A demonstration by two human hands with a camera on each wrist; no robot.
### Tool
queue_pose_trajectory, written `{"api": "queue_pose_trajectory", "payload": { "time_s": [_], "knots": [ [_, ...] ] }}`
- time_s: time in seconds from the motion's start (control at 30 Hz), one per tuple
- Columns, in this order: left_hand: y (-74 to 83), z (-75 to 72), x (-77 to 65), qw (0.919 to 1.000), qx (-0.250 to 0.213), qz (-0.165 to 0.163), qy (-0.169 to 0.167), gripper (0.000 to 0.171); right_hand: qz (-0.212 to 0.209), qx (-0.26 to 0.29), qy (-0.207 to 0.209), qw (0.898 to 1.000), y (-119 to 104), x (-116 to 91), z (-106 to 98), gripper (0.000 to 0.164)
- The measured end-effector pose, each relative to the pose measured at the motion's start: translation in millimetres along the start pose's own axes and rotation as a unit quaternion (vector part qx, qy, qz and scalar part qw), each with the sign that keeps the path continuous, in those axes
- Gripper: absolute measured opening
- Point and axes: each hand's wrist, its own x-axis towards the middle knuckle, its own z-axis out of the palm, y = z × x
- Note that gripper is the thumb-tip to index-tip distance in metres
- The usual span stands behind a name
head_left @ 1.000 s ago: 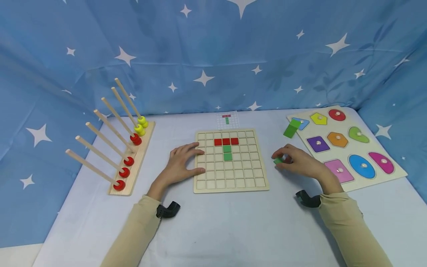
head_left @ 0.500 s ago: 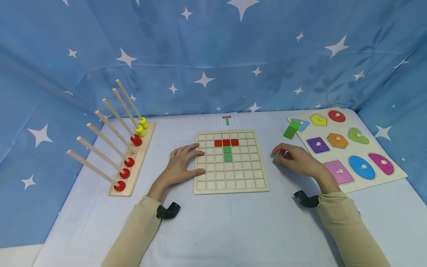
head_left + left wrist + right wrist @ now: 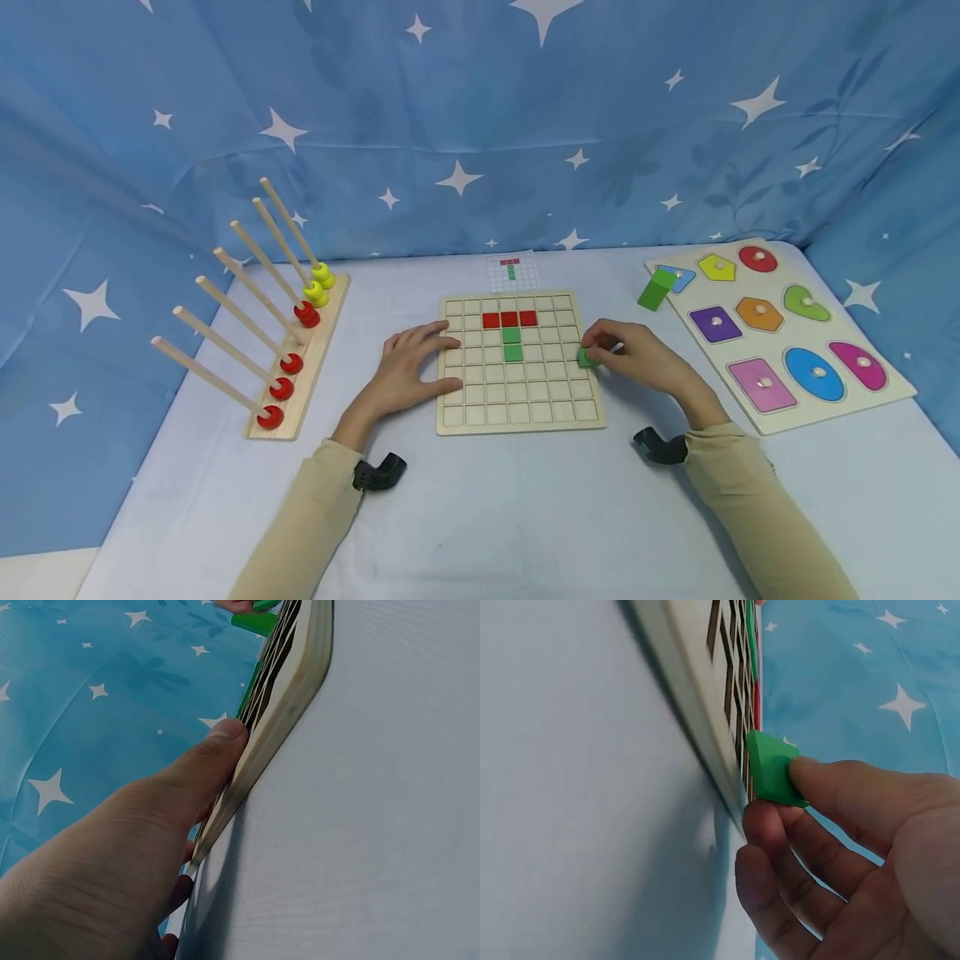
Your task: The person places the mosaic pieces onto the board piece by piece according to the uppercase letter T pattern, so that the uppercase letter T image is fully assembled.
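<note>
A wooden grid board lies at mid-table, with three red squares in a row and two green squares below the middle one. On the board's left edge rests my left hand, thumb and fingers spread apart; in the left wrist view its thumb touches the rim. My right hand is at the board's right edge and pinches a small green square block between thumb and fingers. At the far edge of the board lies a card printed with a red and green T pattern on a grid.
A wooden peg rack with red and yellow beads stands on the left. On the right is a knobbed shape puzzle. A green block stands beside the puzzle's upper left corner. A star-patterned blue curtain hangs behind.
My right hand has moved left with the green square block, from the tabletop beside the puzzle to the board's right edge. The left hand has stayed in place.
</note>
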Motion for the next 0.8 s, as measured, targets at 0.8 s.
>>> {"api": "queue_pose_trajectory", "payload": {
  "time_s": [0.8],
  "knots": [
    [-0.1,0.3,0.3,1.0,-0.005,0.001,-0.002,0.06,-0.015,0.033,-0.051,0.998,-34,34,26,0.01]
  ]
}}
